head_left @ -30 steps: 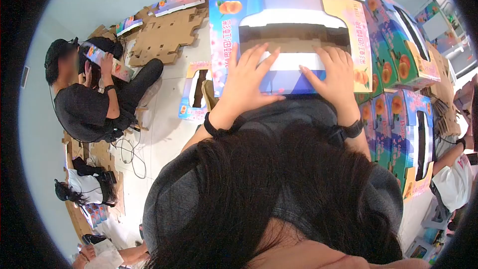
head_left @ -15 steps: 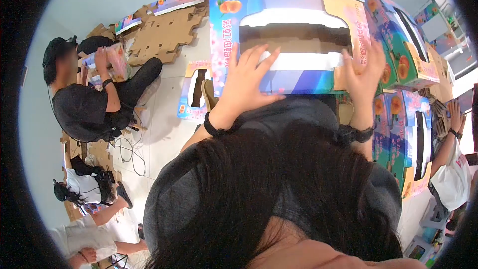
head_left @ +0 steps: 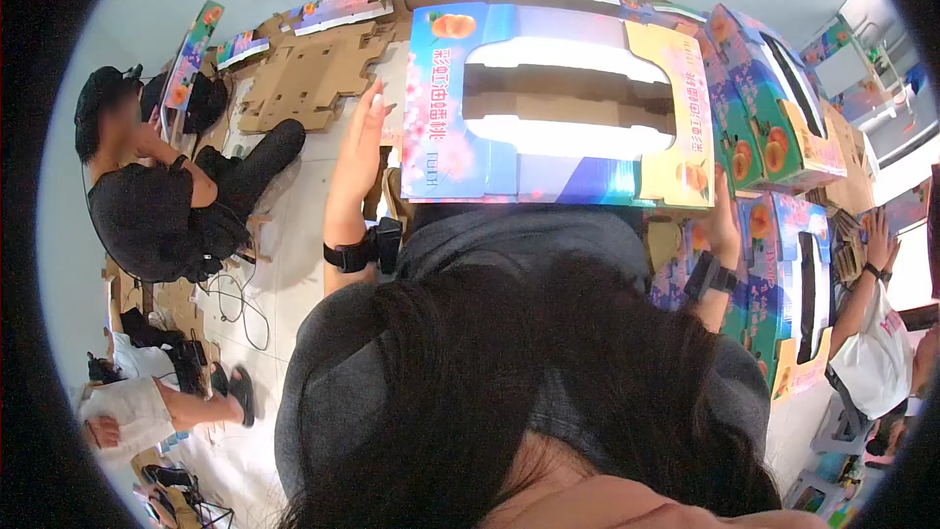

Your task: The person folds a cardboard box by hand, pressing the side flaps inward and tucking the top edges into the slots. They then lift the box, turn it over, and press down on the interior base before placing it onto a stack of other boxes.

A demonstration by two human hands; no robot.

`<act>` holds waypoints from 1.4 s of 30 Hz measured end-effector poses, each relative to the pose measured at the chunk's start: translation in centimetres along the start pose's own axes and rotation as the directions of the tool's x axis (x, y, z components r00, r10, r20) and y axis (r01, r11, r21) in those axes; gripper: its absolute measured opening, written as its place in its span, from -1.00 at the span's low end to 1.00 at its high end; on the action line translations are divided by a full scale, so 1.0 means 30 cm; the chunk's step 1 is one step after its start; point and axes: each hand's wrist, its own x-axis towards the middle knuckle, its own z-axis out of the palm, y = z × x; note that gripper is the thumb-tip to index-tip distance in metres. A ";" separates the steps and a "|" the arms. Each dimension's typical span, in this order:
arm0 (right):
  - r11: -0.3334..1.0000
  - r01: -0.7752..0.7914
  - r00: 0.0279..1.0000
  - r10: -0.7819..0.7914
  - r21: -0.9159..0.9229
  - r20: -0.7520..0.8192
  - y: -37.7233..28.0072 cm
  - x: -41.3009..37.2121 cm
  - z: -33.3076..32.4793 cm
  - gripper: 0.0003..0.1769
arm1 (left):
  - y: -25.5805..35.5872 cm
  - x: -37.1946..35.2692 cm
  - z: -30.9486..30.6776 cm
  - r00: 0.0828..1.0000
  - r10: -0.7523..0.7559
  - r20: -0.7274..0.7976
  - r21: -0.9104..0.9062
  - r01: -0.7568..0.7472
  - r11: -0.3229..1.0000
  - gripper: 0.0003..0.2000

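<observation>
One blue-yellow peach carton (head_left: 578, 169) has a wide cutout (head_left: 568, 95); left grip (head_left: 363, 142) is uncurled, right grip (head_left: 723, 216) unclear.

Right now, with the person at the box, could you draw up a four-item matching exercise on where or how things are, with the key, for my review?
Things
1. Nearest printed box
2. Left hand
3. Right hand
4. Flat cardboard

Places and colours
A. Beside the box's yellow end
B. Brown, with notched edges
C. Between the person's two hands
D. Beside the box's blue end

Right pairs: 1-C, 2-D, 3-A, 4-B
</observation>
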 end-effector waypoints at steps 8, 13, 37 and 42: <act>0.901 0.111 0.969 -0.004 0.419 -0.247 -0.051 -0.006 0.060 0.09 | -0.093 -0.006 0.043 0.907 -0.325 0.266 -0.216 0.385 0.897 -0.31; 0.708 0.131 0.805 -0.484 0.694 0.343 -0.141 -0.023 0.130 0.31 | -0.121 -0.023 0.066 0.939 -0.236 0.249 -0.319 0.309 0.896 -0.33; 0.995 0.020 0.749 -0.083 0.102 0.657 -0.039 -0.030 0.443 -0.01 | -0.124 -0.101 0.178 0.900 -0.399 0.176 -0.565 0.424 0.708 -0.39; 0.912 -0.197 0.850 -0.024 0.360 0.526 0.035 0.012 0.520 -0.23 | -0.317 -0.065 0.172 0.984 -0.146 0.107 -0.532 0.180 0.827 -0.23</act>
